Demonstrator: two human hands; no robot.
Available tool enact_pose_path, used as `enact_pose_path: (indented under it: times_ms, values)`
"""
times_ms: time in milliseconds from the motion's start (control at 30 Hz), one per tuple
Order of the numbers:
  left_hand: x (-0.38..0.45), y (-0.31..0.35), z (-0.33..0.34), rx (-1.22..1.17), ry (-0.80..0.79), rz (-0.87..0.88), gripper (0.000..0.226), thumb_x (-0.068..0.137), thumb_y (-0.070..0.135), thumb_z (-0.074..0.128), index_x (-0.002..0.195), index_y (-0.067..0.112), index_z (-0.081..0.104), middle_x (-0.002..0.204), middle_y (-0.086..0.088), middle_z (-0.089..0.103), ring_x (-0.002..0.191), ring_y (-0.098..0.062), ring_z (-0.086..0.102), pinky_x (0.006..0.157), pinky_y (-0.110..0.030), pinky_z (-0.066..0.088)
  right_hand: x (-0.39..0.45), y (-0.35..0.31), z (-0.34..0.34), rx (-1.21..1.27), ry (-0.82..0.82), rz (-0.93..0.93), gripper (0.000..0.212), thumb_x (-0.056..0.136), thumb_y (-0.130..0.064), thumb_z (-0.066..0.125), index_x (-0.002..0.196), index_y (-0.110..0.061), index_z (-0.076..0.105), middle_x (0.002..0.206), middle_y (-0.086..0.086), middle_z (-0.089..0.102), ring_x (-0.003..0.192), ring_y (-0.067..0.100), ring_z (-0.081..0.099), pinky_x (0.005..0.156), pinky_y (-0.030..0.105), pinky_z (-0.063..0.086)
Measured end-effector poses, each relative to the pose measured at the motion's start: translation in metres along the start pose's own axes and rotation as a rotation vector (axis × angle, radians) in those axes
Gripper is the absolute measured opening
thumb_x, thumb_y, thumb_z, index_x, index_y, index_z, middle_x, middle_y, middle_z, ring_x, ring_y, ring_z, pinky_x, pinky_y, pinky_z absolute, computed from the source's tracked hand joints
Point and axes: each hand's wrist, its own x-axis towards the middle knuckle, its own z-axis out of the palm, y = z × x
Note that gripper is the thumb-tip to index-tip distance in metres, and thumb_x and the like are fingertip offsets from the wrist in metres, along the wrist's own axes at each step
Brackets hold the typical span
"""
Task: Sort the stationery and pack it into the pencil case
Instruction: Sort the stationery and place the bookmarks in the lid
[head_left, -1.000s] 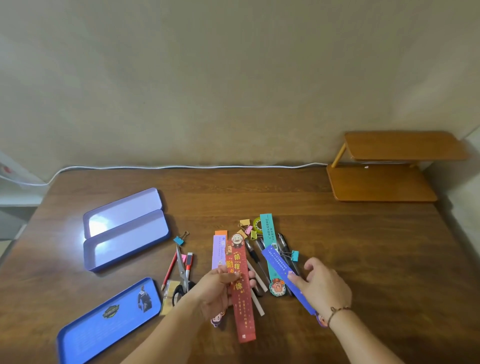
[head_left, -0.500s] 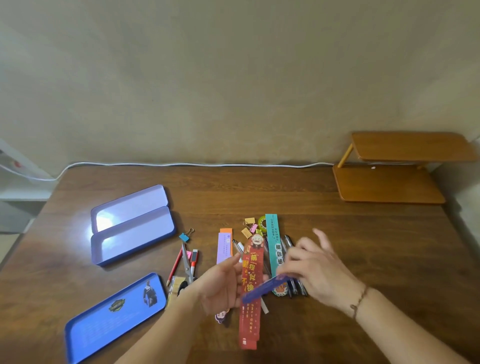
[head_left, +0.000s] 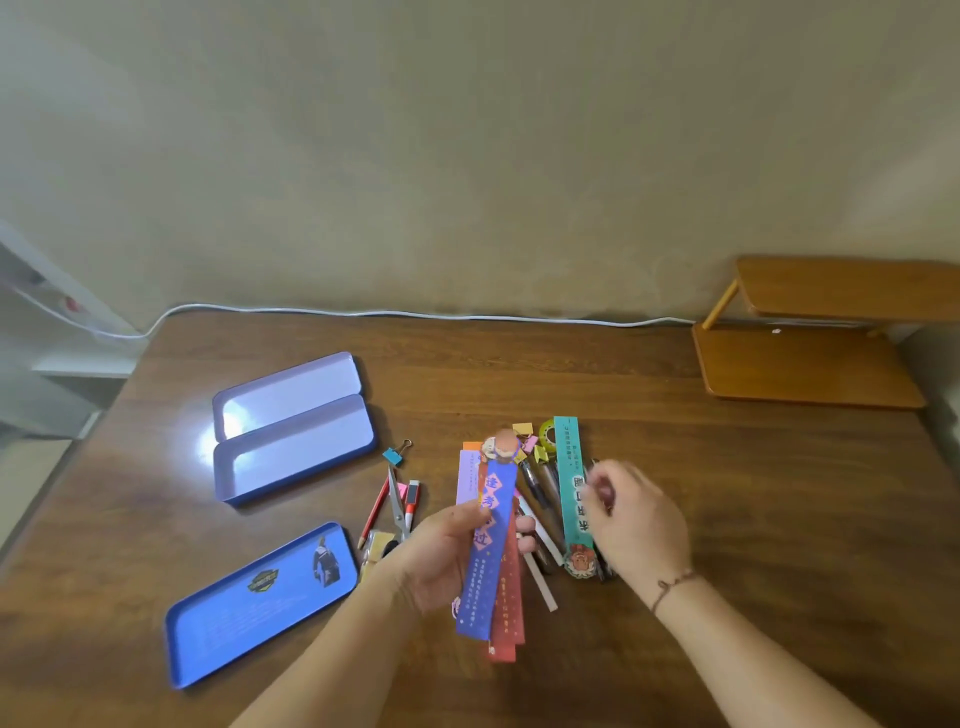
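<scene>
**Bookmarks gathered into one stack**

At lower centre, the left hand (head_left: 447, 556) pinches a fanned stack of bookmarks, blue bookmark (head_left: 485, 551) on top, apparently collecting like with like. The right hand (head_left: 636, 525), fingers loosely curled and holding nothing, hovers beside the teal bookmark (head_left: 570, 493) on the counter (head_left: 727, 493), probably next. The open pencil case (head_left: 293, 426) waits at centre left.

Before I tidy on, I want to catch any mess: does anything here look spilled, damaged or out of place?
Nothing looks damaged or spilled. The stationery is simply unsorted: pens and binder clips lie heaped under the teal bookmark, one blue binder clip sits apart beside the open pencil case, and the case holds nothing yet. The left hand holds a stack of bookmarks.
</scene>
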Motion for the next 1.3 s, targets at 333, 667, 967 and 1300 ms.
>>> enact_pose_path:
  times_ms: [333, 667, 967, 1300]
  values:
    - [-0.015, -0.002, -0.016, -0.051, 0.137, 0.064, 0.04, 0.091, 0.009, 0.059, 0.129, 0.0, 0.052, 0.114, -0.022, 0.066, 0.098, -0.033, 0.069, 0.077, -0.042, 0.057, -0.042, 0.006, 0.034, -0.283, -0.21, 0.422, 0.058, 0.069, -0.082, 0.047, 0.066, -0.026, 0.058, 0.059, -0.013, 0.058, 0.049, 0.001, 0.054, 0.04, 0.016, 0.039]
    - [-0.04, 0.003, -0.041, -0.026, 0.149, 0.023, 0.027, 0.099, 0.003, 0.046, 0.125, 0.0, 0.053, 0.116, -0.026, 0.066, 0.1, -0.035, 0.066, 0.091, -0.049, 0.051, -0.048, 0.006, 0.017, 0.323, -0.078, 0.44, 0.013, 0.089, -0.026, 0.063, 0.078, -0.022, 0.058, 0.077, -0.006, 0.063, 0.067, 0.008, 0.057, 0.048, 0.021, 0.038]
    - [-0.058, 0.01, -0.055, 0.005, 0.128, -0.007, 0.039, 0.099, 0.021, 0.048, 0.135, 0.004, 0.047, 0.126, -0.023, 0.063, 0.115, -0.035, 0.06, 0.089, -0.046, 0.054, -0.022, -0.047, -0.036, 0.567, 0.37, 0.192, 0.011, 0.092, -0.021, 0.056, 0.1, -0.022, 0.064, 0.091, -0.003, 0.068, 0.078, 0.008, 0.066, 0.053, 0.017, 0.052]
    - [-0.079, 0.017, -0.074, 0.231, 0.165, 0.008, 0.029, 0.091, 0.001, 0.06, 0.12, 0.006, 0.059, 0.114, -0.018, 0.07, 0.095, -0.03, 0.068, 0.083, -0.04, 0.055, 0.005, -0.116, 0.049, 0.523, -0.204, 0.009, 0.044, 0.088, -0.009, 0.061, 0.125, -0.031, 0.053, 0.106, -0.014, 0.059, 0.071, 0.006, 0.064, 0.069, 0.033, 0.058]
